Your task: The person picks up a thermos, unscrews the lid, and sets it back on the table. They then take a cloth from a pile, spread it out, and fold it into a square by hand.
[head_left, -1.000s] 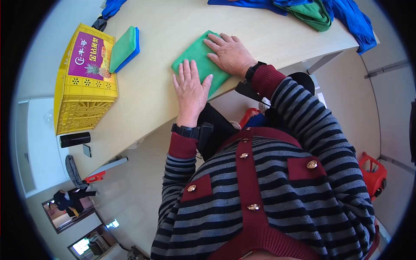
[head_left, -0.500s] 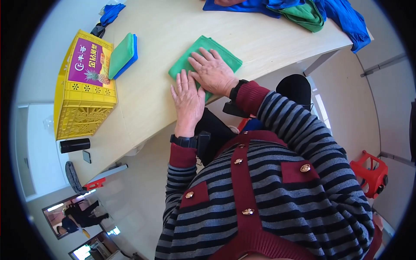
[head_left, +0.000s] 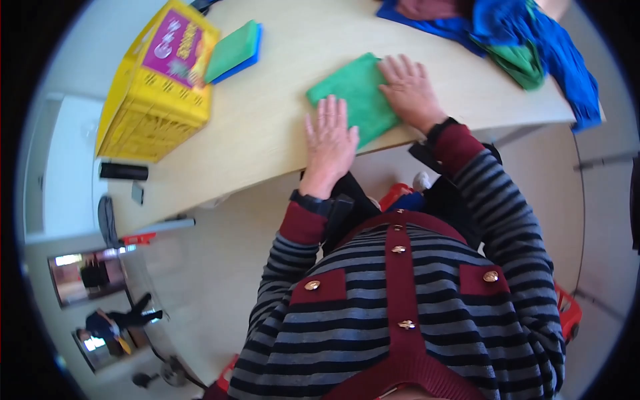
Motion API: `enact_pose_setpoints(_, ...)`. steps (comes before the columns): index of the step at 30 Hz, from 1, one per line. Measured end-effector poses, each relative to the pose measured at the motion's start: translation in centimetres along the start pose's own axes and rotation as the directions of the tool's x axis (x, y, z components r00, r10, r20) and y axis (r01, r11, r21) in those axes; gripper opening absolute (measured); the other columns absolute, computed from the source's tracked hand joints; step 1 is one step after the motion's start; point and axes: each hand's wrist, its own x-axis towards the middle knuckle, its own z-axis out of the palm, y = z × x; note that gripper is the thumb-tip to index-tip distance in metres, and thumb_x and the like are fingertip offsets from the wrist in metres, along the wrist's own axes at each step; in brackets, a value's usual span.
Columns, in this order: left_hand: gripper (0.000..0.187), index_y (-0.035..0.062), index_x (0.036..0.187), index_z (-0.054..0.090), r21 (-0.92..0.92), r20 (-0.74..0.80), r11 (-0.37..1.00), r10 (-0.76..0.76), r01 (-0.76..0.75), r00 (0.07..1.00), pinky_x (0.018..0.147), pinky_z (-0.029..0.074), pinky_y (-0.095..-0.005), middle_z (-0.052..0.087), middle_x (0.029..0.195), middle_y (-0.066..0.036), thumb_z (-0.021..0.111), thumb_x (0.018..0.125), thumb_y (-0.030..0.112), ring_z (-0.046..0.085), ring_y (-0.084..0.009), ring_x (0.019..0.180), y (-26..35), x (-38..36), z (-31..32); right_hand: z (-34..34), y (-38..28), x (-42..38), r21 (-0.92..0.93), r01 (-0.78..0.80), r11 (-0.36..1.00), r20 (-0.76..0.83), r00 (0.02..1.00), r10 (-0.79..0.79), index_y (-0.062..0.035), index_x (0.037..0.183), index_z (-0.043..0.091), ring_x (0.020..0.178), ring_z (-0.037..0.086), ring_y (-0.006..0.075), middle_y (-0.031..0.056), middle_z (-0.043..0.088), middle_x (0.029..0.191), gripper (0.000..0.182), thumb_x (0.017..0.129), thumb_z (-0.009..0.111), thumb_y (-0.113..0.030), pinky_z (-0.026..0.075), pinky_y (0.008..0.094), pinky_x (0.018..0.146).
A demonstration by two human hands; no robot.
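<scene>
A folded green cloth (head_left: 363, 97) lies flat on the pale wooden table (head_left: 280, 80), close to its front edge. My left hand (head_left: 330, 143) rests palm down on the cloth's near left part, fingers stretched out. On the cloth's right edge lies my right hand (head_left: 411, 93), also flat with spread fingers. Neither hand grips anything. Further left, a folded green cloth on top of a blue one (head_left: 233, 52) leans beside a yellow crate.
The yellow crate (head_left: 150, 113) with a purple label stands at the table's left. A black cylinder (head_left: 124, 171) and a phone (head_left: 137, 193) are near it. Blue and green cloths (head_left: 533, 50) are heaped at the right. A person (head_left: 107, 327) is in the background.
My hands have moved apart, my right hand shifting to the cloth's right edge. More of the green cloth shows. The camera view has shifted, so the table's items appear moved.
</scene>
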Motion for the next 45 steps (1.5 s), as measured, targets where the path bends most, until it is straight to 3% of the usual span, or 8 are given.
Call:
enact_pose_setpoints(5,0.062,0.0044,0.153,0.035,-0.027,-0.024,1.0,0.016,-0.017,1.0,0.121,0.016,-0.0568,0.028,0.162,-0.016,0.048,0.1,0.035,0.023,-0.0323,0.152,0.0,-0.3,-0.3,-1.7,-1.6,1.7,-0.058,0.065,0.996,-0.122,0.99,-0.072,-0.0095,0.147,0.047,0.145,0.034,0.0364,0.0133,0.044,0.153,0.051,0.104,0.043,-0.037,0.027,0.0552,0.118)
enact_pose_setpoints(8,0.063,0.0034,0.152,0.038,-0.01,-0.015,1.0,0.014,-0.014,1.0,0.121,0.017,-0.0575,0.03,0.161,-0.018,0.049,0.099,0.036,0.024,-0.0323,0.151,0.2,-0.1,-0.4,-2.8,-5.9,2.1,0.293,0.209,0.933,-0.13,0.976,-0.177,-0.0098,0.146,0.049,0.145,0.034,0.0369,0.0143,0.047,0.15,0.052,0.103,0.044,-0.038,0.026,0.0547,0.118)
enact_pose_setpoints(12,0.064,0.003,0.151,0.039,-0.021,-0.062,1.0,0.019,-0.021,0.998,0.121,0.017,-0.0576,0.032,0.16,-0.018,0.05,0.099,0.037,0.025,-0.0323,0.151,-0.2,-0.3,0.0,-1.1,-7.1,1.9,0.39,0.277,0.878,-0.088,0.961,-0.263,-0.0114,0.145,0.05,0.145,0.035,0.0365,0.0134,0.047,0.15,0.053,0.102,0.045,-0.041,0.027,0.0535,0.117)
enact_pose_setpoints(29,0.061,0.0047,0.153,0.035,-0.071,-0.062,0.997,-0.008,0.003,0.998,0.121,0.017,-0.0568,0.031,0.161,-0.014,0.044,0.104,0.038,0.025,-0.0295,0.151,-1.2,-1.5,-0.4,-0.2,1.0,0.9,0.243,-0.063,0.968,0.093,0.995,0.041,-0.0104,0.146,0.048,0.144,0.037,0.0337,0.0113,0.046,0.152,0.053,0.102,0.046,-0.04,0.03,0.0522,0.116)
enact_pose_setpoints(33,0.059,0.0043,0.152,0.036,-0.033,-0.038,0.998,-0.055,0.054,0.998,0.12,0.02,-0.057,0.033,0.16,-0.014,0.043,0.104,0.038,0.027,-0.0301,0.15,-1.7,-0.9,-0.9,-1.5,0.8,0.9,-0.016,-0.078,0.997,0.022,0.997,0.079,-0.0084,0.146,0.046,0.142,0.038,0.0351,0.0134,0.044,0.153,0.053,0.102,0.048,-0.036,0.03,0.0516,0.116)
enact_pose_setpoints(37,0.058,0.0043,0.15,0.04,-0.029,-0.146,0.999,-0.039,0.035,0.988,0.119,0.021,-0.0573,0.037,0.158,-0.015,0.047,0.103,0.037,0.031,-0.0324,0.148,-2.1,1.9,-1.1,-4.1,-5.5,0.6,0.344,0.14,0.928,-0.022,0.99,-0.141,-0.007,0.146,0.046,0.143,0.037,0.0338,0.0147,0.044,0.153,0.055,0.101,0.049,-0.038,0.029,0.0504,0.117)
enact_pose_setpoints(42,0.057,0.0052,0.15,0.04,-0.046,-0.128,0.999,0.024,-0.03,0.991,0.119,0.022,-0.0575,0.04,0.156,-0.015,0.047,0.103,0.036,0.033,-0.0332,0.147,-3.9,3.9,1.7,-1.1,-7.0,0.0,0.415,0.189,0.89,-0.057,0.982,-0.182,-0.0087,0.149,0.044,0.144,0.036,0.0332,0.0129,0.043,0.154,0.057,0.103,0.045,-0.042,0.027,0.0493,0.119)
enact_pose_setpoints(45,0.056,0.0086,0.152,0.038,-0.015,-0.082,1.0,-0.023,0.022,0.996,0.118,0.023,-0.0578,0.035,0.16,-0.011,0.043,0.104,0.038,0.029,-0.0302,0.149,-3.7,3.6,1.5,-0.2,-4.8,-0.2,0.296,0.166,0.941,-0.066,0.986,-0.153,-0.0109,0.15,0.043,0.145,0.035,0.0329,0.0112,0.042,0.155,0.058,0.103,0.041,-0.045,0.026,0.0483,0.119)
